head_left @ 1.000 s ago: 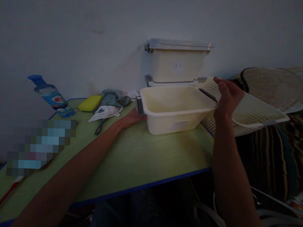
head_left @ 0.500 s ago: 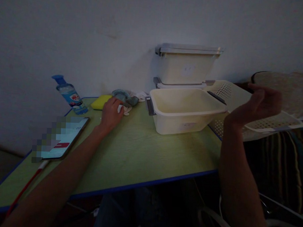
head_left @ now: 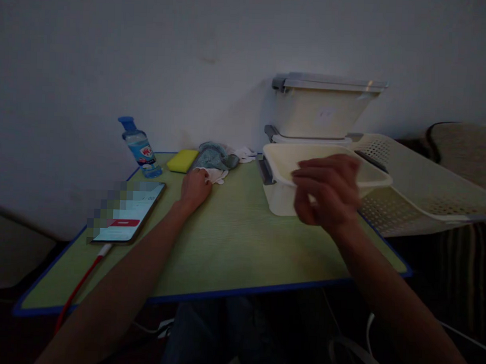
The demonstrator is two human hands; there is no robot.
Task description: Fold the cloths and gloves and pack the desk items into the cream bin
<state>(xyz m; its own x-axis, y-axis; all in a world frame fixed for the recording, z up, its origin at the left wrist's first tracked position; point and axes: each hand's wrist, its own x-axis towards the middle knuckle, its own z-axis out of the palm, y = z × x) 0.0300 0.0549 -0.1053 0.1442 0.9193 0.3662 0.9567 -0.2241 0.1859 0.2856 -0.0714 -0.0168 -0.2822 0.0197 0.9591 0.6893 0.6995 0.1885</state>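
My left hand [head_left: 196, 191] rests on the table with its fingers curled over the edge of a white glove [head_left: 217, 176], which lies partly hidden beneath them. A grey-blue cloth [head_left: 215, 157] lies bunched just behind, and a yellow sponge [head_left: 182, 161] sits to its left. My right hand [head_left: 328, 190] hangs in the air before a white plastic bin [head_left: 284, 200], covering part of its front. Its fingers are loosely bent, with a gap to the thumb and nothing visible between them. The bin stands upright, with a grey handle on its left end.
A blue bottle [head_left: 142, 152] stands at the back left, behind a phone [head_left: 126, 215] with a red cable [head_left: 80, 285]. A lidded box [head_left: 309, 112] is behind the bin, against the wall. To the right is a perforated white basket [head_left: 418, 180]. Another white cloth piece [head_left: 246, 154] lies near the wall.
My right hand has swung left from over the perforated basket to in front of the white bin. My left hand stays by the white glove. The whole view has shifted.
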